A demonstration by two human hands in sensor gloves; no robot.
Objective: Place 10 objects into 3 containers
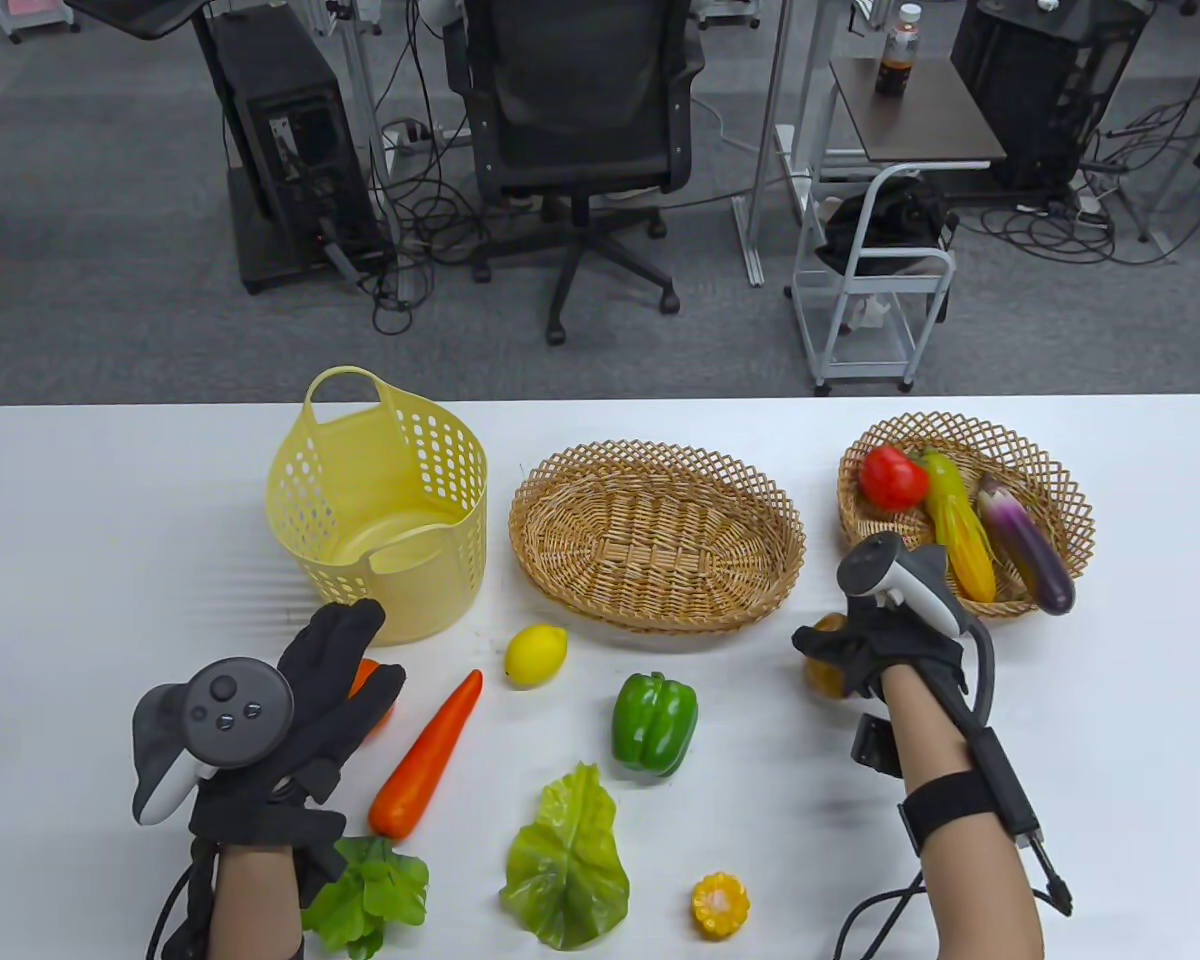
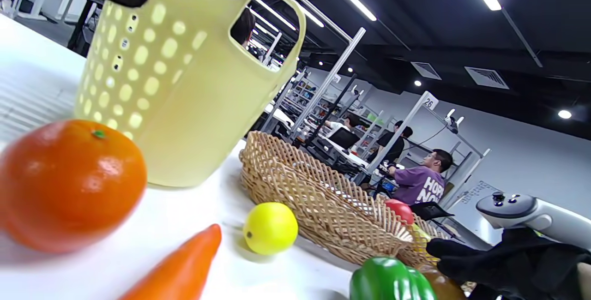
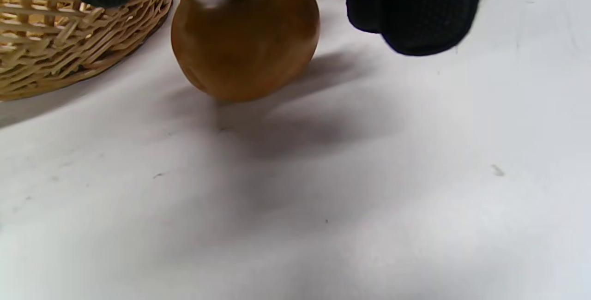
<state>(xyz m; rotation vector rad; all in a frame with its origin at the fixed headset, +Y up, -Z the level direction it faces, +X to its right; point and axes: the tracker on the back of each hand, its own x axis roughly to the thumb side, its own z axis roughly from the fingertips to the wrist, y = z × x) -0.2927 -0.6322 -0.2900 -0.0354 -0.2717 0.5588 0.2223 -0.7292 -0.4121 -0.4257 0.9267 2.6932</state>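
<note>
My right hand arches over a brown potato that sits on the table between the two wicker baskets. In the right wrist view a finger touches the top of the potato, and two fingertips hang apart from its sides. My left hand is spread open above an orange, not touching it. The orange rests on the table beside the yellow plastic basket, which holds nothing. The oval wicker basket holds nothing. The round wicker basket holds a tomato, a yellow corn cob and an eggplant.
A carrot, a lemon, a green pepper, a lettuce leaf, a corn slice and a leafy green lie on the white table's near half. An office chair and carts stand beyond the far edge.
</note>
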